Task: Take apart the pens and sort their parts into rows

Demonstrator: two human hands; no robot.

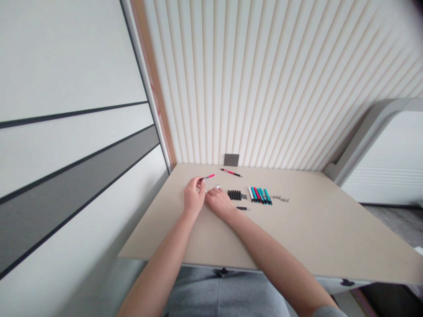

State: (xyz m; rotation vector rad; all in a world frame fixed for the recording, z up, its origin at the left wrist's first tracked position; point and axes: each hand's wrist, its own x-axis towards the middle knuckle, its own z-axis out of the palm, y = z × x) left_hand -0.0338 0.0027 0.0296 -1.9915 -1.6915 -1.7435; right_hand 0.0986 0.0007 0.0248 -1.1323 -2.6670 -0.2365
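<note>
the left hand [194,196], in line with its forearm, pinches a slim pink-and-black plastic pen [210,176] over the beige, flat table's [313,220] left part — the right hand [220,200] lies knuckles-up just beside (its fingers' hold — i cannot tell).

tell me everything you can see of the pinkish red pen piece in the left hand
The pen piece is slim and looks like plastic: pinkish red toward its free end, dark and silvery nearer the fingers. The left hand grips it near the fingertips, its free end pointing right and slightly away from the person. The fingers hide the rest.
</note>
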